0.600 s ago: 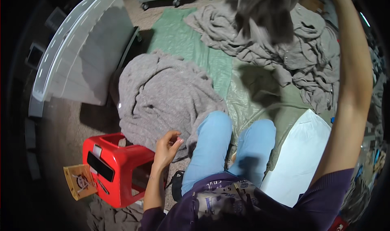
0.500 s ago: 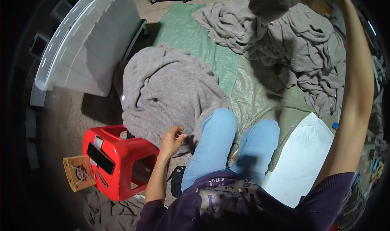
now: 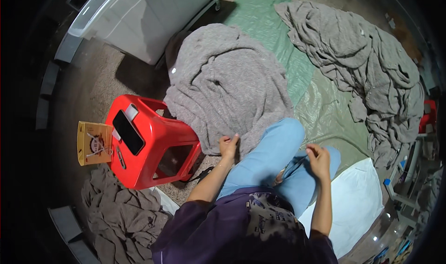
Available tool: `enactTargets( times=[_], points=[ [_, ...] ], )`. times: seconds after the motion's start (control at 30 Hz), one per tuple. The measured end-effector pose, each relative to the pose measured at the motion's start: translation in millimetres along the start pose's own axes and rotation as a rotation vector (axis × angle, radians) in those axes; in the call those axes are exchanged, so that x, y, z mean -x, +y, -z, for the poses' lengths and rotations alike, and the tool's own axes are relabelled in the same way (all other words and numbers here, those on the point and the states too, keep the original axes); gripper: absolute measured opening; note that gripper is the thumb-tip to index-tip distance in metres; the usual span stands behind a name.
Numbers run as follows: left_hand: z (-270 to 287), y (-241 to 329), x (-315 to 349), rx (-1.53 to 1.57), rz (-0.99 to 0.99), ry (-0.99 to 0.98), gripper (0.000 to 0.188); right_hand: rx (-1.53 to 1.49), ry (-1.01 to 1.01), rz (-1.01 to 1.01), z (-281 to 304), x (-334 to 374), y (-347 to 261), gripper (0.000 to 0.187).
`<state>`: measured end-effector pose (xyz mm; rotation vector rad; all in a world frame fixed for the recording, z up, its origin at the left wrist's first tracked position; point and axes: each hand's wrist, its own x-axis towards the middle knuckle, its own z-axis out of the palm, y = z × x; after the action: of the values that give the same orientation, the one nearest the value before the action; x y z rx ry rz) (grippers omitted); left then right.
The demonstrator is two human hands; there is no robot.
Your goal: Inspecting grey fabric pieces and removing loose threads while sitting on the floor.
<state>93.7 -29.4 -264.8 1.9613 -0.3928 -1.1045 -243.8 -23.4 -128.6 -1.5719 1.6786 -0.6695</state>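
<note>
Your left hand [image 3: 228, 149] lies low at the near edge of the near heap [image 3: 234, 94] of grey knit; its fingers [image 3: 236, 139] stand slightly apart, though whether they touch the knit cannot be told. Your right hand [image 3: 318, 162] hangs above your right knee [image 3: 332, 158], fingers loosely bent and apart, with nothing seen in them. To handle the knit well, it would be best to pinch a free edge between thumb and forefinger, bring the second hand to a neighbouring edge, and lift gently, so that folds open without stretching or catching the layers beneath. Your left knee [image 3: 290, 131] borders the heap and may trap cloth drawn toward you. Left of the heap, the red stool [image 3: 158, 128] crowds that side; a wide pull could knock its phone [image 3: 128, 132] or slim tool [image 3: 121, 158], and the yellow bag [image 3: 94, 145] is just beside it. Beyond, the green sheet [image 3: 258, 27] underlies the gap before the far heap [image 3: 350, 43]. The pale bin [image 3: 144, 25] stands past the near heap, limiting reach to the upper left.
</note>
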Motion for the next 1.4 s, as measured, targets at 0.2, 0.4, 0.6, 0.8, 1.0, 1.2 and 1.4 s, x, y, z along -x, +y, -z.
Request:
enactTargets(
  times=[0.2, 0.4, 0.6, 0.8, 1.0, 1.2, 1.4],
  points=[
    [-19, 73, -6, -0.004, -0.583, 0.246, 0.053, -0.534, -0.124, -0.246, -33, 35, -25, 0.02],
    [-10, 87, -59, -0.085, -0.329, 0.643, 0.048, -0.357, -0.121, -0.191, -44, 44, -22, 0.02],
    [24, 137, -57, 0.578, -0.314, 0.44, 0.03, -0.369, -0.091, -0.188, -39, 51, -27, 0.02],
    [61, 286, -9, 1.165, -0.537, -0.403, 0.028, -0.339, 0.046, -0.087, -21, 44, -57, 0.019],
    [49, 341, 186, 0.086, -1.345, -1.177, 0.035, -0.394, 0.651, 0.197, 36, 48, -136, 0.019],
    [-15, 203, 251, -0.463, -1.334, -1.989, 0.026, -0.481, 1.239, 0.338, 91, 95, -148, 0.021],
    [3, 114, 206, -0.574, -1.385, -1.557, 0.035, -0.223, 0.774, -0.082, 55, 150, -87, 0.013]
  ],
)
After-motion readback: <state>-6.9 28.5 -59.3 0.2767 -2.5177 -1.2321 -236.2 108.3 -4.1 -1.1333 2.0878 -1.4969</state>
